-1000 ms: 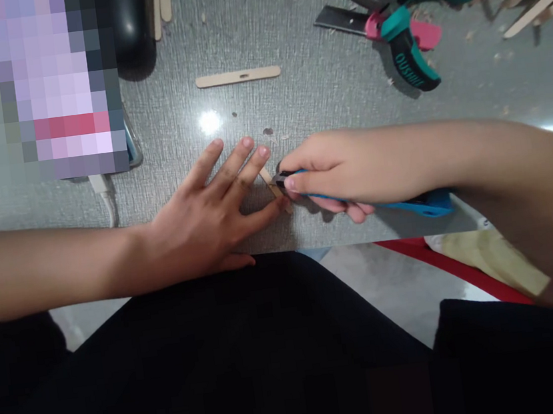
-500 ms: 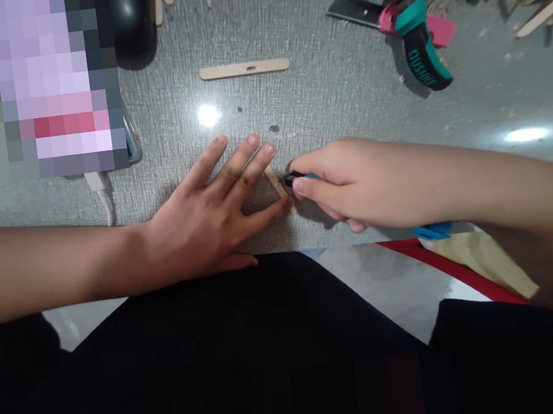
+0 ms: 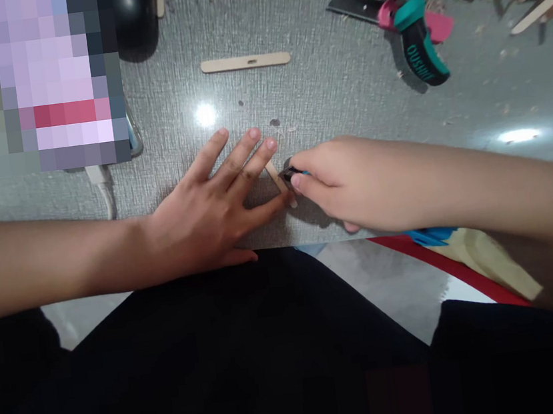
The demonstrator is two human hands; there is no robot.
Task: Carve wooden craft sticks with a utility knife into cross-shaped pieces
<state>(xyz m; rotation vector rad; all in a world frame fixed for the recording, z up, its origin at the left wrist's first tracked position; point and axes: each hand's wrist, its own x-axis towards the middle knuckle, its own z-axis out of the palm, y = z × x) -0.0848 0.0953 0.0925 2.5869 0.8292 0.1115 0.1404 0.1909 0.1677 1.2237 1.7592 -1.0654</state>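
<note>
My left hand (image 3: 219, 194) lies flat on the table with its fingers spread, pressing a short wooden craft stick (image 3: 275, 176) down. The stick slants under its fingertips, and part of it is hidden. My right hand (image 3: 339, 182) is closed around a utility knife (image 3: 290, 173) with a black front and a bit of blue showing; most of its body is inside the fist. The knife's tip meets the stick's right side. Farther up, a second craft stick (image 3: 245, 62) with a small dark slot in its middle lies crosswise, touched by neither hand.
At the upper right lie teal-handled pliers (image 3: 421, 41) across a pink-and-black tool (image 3: 357, 7), amid wood shavings. A pile of sticks (image 3: 541, 6) fills the corner. A black rounded object (image 3: 135, 19) and a white cable (image 3: 103, 188) are at left. The grey table (image 3: 168, 106) ends before my lap.
The view has shifted slightly. Both hands keep nearly the same pose, and the right hand has turned a little with the knife still against the stick.
</note>
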